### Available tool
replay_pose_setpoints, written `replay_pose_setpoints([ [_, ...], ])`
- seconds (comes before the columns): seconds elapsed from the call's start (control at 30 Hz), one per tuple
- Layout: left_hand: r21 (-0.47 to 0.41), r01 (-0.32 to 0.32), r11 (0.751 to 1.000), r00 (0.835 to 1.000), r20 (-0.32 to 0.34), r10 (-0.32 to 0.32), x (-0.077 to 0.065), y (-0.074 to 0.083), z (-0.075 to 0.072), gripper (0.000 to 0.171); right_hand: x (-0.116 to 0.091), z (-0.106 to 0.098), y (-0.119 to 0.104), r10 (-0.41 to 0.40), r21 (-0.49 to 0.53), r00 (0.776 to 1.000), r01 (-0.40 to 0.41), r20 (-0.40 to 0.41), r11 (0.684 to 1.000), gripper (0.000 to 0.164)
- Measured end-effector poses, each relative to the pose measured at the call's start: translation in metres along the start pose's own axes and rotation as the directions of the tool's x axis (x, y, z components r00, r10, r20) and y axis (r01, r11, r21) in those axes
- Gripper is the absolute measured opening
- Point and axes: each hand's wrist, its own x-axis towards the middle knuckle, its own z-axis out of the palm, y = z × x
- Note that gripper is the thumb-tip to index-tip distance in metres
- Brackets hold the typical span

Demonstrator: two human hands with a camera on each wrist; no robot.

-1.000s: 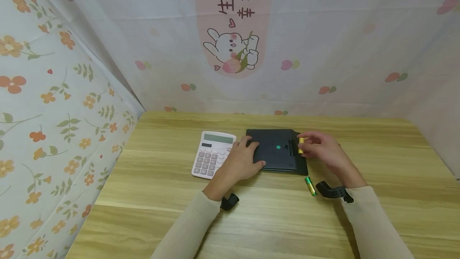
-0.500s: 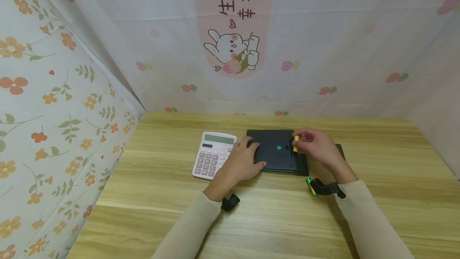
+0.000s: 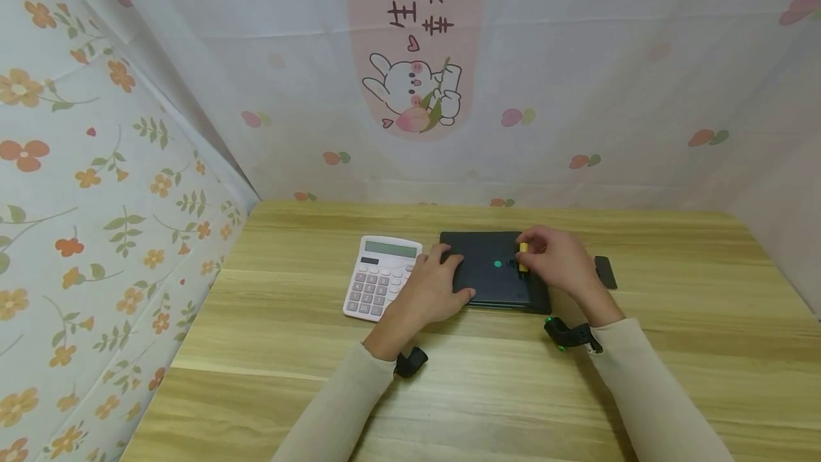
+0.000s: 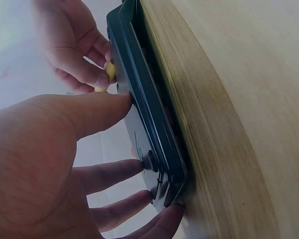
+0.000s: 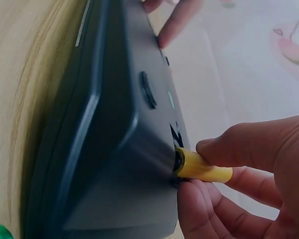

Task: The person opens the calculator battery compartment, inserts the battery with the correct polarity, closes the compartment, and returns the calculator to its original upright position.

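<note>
A dark, flat electronic device (image 3: 484, 280) lies back side up on the table, with a battery slot near its right end. My left hand (image 3: 426, 292) rests on the device's left part, thumb and fingers spread and pressing on it. My right hand (image 3: 561, 262) pinches a yellow battery (image 5: 207, 168) between thumb and fingers at the slot. In the right wrist view one battery end meets the slot, while the other sticks up, tilted. A second, green battery (image 3: 561, 349) lies on the table, mostly hidden by the right wrist strap.
A white calculator (image 3: 368, 284) lies face up left of the device, partly behind my left hand. A small black cover (image 3: 605, 272) sits right of my right hand. Printed cloth (image 3: 545, 77) hangs behind the wooden table (image 3: 487, 391) and at its left.
My right hand has moved left, bringing the yellow battery from beside the device's right edge to the slot. The black cover has come into view; the wrist strap now covers most of the green battery.
</note>
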Motion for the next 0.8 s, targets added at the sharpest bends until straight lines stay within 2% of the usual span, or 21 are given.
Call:
replay_pose_setpoints([
  [0.23,0.003,-0.005,1.0,1.0,-0.002,0.005,0.0,-0.0009,-0.0005,0.065,0.001,0.0046,-0.0044,-0.029,-0.052,0.999,0.028,-0.016,0.998,0.024],
  [0.8,0.001,0.003,1.0,1.0,0.004,-0.003,-0.0008,0.0,-0.0018,0.065,-0.0004,0.0076,0.0013,-0.036,-0.024,0.999,0.036,-0.002,0.999,0.025],
])
